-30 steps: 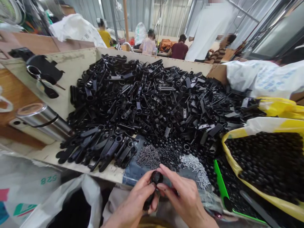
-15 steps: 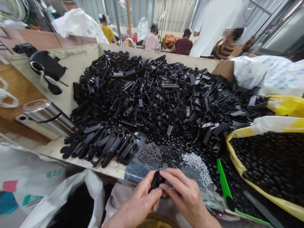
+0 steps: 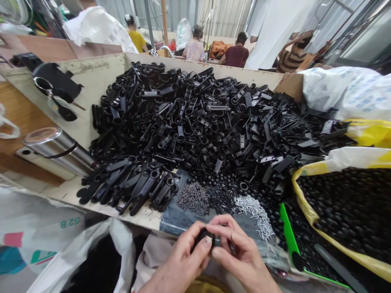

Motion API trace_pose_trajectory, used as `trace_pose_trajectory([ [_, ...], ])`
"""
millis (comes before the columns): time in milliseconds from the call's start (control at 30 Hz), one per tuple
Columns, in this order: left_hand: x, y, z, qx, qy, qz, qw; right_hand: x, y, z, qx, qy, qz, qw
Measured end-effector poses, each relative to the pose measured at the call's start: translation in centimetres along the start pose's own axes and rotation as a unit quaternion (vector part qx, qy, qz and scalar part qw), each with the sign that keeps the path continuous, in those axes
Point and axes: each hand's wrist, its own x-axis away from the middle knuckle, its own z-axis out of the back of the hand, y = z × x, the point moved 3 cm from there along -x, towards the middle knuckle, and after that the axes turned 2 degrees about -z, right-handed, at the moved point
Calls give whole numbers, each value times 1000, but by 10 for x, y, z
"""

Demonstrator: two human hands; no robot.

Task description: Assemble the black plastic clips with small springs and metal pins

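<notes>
Both my hands work close together at the front of the bench. My left hand [image 3: 180,260] grips a small black plastic part [image 3: 204,239], which shows only in part between my fingers. My right hand [image 3: 241,256] presses against that part from the other side and seems to pinch a thin pin [image 3: 232,244]. Just beyond my fingers lie a heap of short silver pins [image 3: 253,215] and a heap of small dark screws [image 3: 193,198]. A large pile of black plastic brackets [image 3: 195,130] fills the bench behind them.
A yellow-lined sack of black balls [image 3: 342,203] stands at right, with a green-edged scoop [image 3: 288,236] beside it. A steel cylinder [image 3: 56,147] lies at left. White sacks sit below and beyond the bench. Several co-workers sit further back.
My hands have come closer together around the black part, whose long stem no longer shows. The view has shifted slightly.
</notes>
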Motion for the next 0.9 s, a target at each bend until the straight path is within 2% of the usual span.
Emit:
trace_pose_trajectory([
  [67,3,6,-2,-16,-29,-31,999,2,-1,-4,-65,30,-37,997],
  [133,5,11,-2,-70,-33,-69,995,2,-2,-10,-99,69,-50,991],
  [233,5,15,4,-178,12,-107,978,-1,1,-22,-114,94,-72,986],
  [300,3,16,10,-256,36,-132,957,-4,6,-28,-117,92,-85,985],
  [433,3,13,19,-413,29,-188,891,-3,16,-32,-104,67,-126,984],
  [500,4,11,22,-448,45,-192,872,-3,21,-31,-111,65,-162,978],
  [533,4,10,23,-436,59,-180,880,-4,22,-30,-114,61,-174,976],
  [600,3,7,26,-354,75,-131,923,-7,23,-28,-108,43,-172,978],
  [700,-2,-1,26,-195,55,-10,979,-17,18,-23,-86,21,-130,988],
  [800,-1,-9,22,-66,29,90,993,-24,13,-20,-69,15,-102,992],
  [900,5,-9,21,13,37,116,993,-28,11,-20,-72,-6,-107,992],
])
